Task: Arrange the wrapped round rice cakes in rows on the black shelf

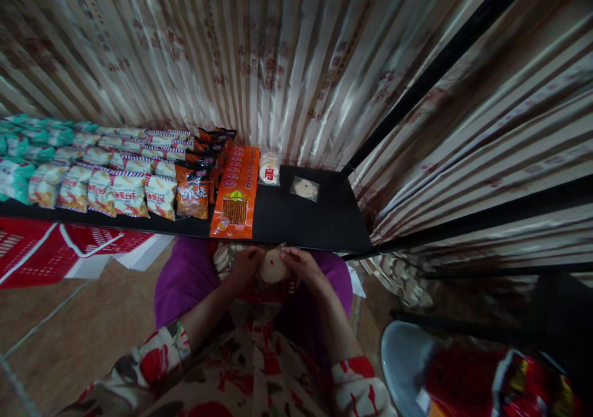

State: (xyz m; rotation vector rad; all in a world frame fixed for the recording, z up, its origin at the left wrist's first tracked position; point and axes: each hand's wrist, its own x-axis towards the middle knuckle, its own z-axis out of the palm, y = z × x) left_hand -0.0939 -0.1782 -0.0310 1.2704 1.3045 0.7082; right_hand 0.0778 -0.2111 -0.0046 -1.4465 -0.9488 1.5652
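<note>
Over my lap, between both hands, is a round white cracker (272, 267) with a red dot in a clear wrapper. My left hand (248, 267) has its fingers closed on the wrapper's left edge. The fingers of my right hand (301, 264) pinch its upper right side. More clear-wrapped white pieces (223, 257) lie beside my left hand, and something red is partly hidden below the cracker. On the black shelf (319, 225) just ahead lies a similar flat wrapped cracker (306, 188). Behind it to the left stands a round white packet (269, 170) with a red label.
Left along the shelf are a long orange packet (236, 188), dark orange snack bags (192, 191), rows of white-and-orange bags (128, 194) and teal bags (16, 179). A red basket (28, 253) stands below left. A grey basin (403, 358) with red packages sits right. Striped curtains (278, 52) hang behind.
</note>
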